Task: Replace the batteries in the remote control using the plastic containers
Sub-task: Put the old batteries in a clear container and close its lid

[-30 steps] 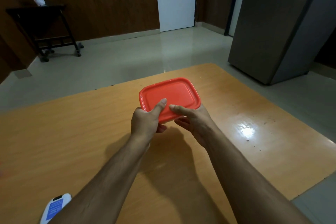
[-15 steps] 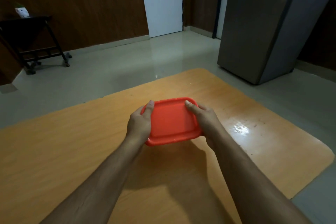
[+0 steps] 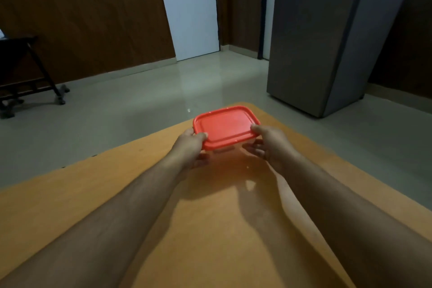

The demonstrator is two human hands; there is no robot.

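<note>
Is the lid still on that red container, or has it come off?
On. The red lid lies flat across the container's top with no gap visible along the near rim; left hand and right hand grip its ends.

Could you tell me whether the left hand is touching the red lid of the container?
Touching. The head view shows the left hand gripping the red lid at its near-left corner, thumb pressed on the rim with no gap.

An orange wooden counter (image 3: 210, 229) fills the foreground. Beyond it lies a pale glossy floor (image 3: 140, 100). A white door (image 3: 190, 18) is set in the brown panelled wall (image 3: 81, 18). A grey cabinet (image 3: 327, 37) stands at right, a dark wheeled stand (image 3: 28, 72) at left.
</note>
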